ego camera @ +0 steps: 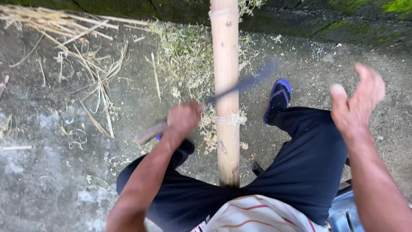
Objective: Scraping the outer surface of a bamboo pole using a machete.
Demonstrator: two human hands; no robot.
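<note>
The left hand [183, 120] is clenched round the handle of a long knife [234, 89], and the blade crosses the front of the bamboo pole [225, 86], blurred, just above a ringed node. The pole runs from between the person's knees straight up to the mossy wall [326, 17] along the far edge of the concrete floor [51, 172]. The right hand [357, 103] is up in the air, released, fingers spread, holding nothing and well apart from the pole. Around the pole's far end lies a pile of pale shavings [184, 60] (some more gathered right beside the node), and dry split strips [64, 25] are scattered toward the far left corner of the floor. A blue sandal [279, 99] on the person's foot sits just right of the pole. Dark trousers [309, 163] flank the pole on both sides.
</note>
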